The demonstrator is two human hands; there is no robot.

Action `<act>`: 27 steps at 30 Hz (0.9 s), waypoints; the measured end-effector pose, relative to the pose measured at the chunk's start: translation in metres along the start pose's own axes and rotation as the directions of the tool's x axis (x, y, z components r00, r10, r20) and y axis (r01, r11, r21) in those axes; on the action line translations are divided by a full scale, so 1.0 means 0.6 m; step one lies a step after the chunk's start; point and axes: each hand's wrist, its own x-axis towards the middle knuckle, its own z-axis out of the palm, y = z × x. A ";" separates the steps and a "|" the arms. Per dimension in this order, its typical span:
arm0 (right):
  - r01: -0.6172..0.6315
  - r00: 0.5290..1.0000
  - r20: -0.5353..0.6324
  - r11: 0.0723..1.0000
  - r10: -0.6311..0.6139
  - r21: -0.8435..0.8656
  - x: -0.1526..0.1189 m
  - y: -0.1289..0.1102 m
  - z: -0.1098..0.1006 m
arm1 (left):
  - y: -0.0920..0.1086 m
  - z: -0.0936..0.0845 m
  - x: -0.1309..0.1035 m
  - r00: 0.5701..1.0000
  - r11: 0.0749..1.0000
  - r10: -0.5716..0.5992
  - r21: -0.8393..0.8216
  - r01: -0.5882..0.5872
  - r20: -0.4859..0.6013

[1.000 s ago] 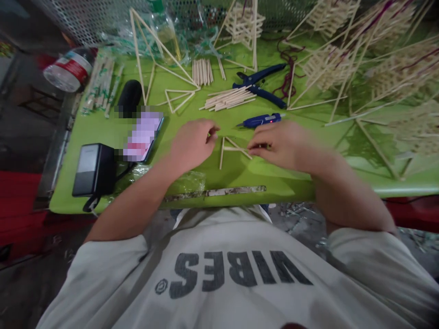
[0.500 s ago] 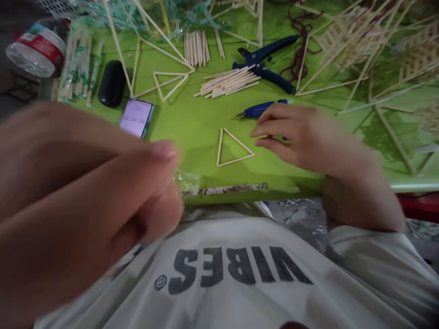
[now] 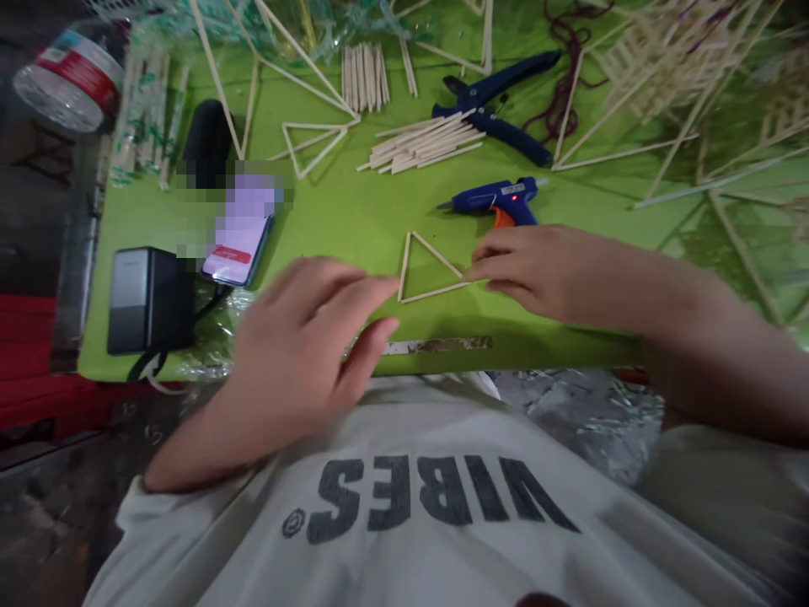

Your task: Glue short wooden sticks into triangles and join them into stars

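Observation:
A small triangle of thin wooden sticks [image 3: 436, 292] lies flat on the green table. My left hand [image 3: 309, 329] is at its left corner, thumb and fingers apart with nothing between them, slightly blurred. At the right corner, my right hand [image 3: 537, 265] has its fingers bent close together, the fingertips pinching the stick ends. Just beyond that hand rests a blue glue gun [image 3: 490, 200] with an orange trigger and a lit red light, its nozzle pointing left.
Behind lie a pile of sticks [image 3: 423, 145], blue cutting pliers [image 3: 499, 114] and an upright-looking stick bundle [image 3: 365, 77]. Larger stick frames [image 3: 625, 110] crowd the right. A phone [image 3: 237, 240], a power bank [image 3: 148, 299] and a plastic bottle [image 3: 69, 76] are at left.
My left hand has come from close to the camera down to the triangle's left corner, its fingers parted. My right hand has moved off the glue gun's area onto the triangle's right corner.

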 end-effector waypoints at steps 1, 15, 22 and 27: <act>0.013 1.000 -0.004 1.000 -0.013 0.021 0.003 0.006 0.004 | -0.003 0.023 0.009 0.999 0.999 0.010 0.033 -0.011 0.034; 0.042 0.999 0.014 0.998 -0.043 0.046 0.031 0.024 0.035 | -0.036 0.144 0.039 0.995 0.995 -0.019 0.103 0.009 0.101; 0.098 0.995 -0.026 0.995 -0.099 -0.038 0.031 0.025 0.043 | -0.050 0.148 0.035 0.997 0.996 0.005 0.085 -0.012 0.083; 0.119 0.990 -0.063 0.990 -0.124 -0.079 0.025 0.016 0.046 | -0.051 0.150 0.032 0.997 0.997 0.017 0.075 -0.022 0.070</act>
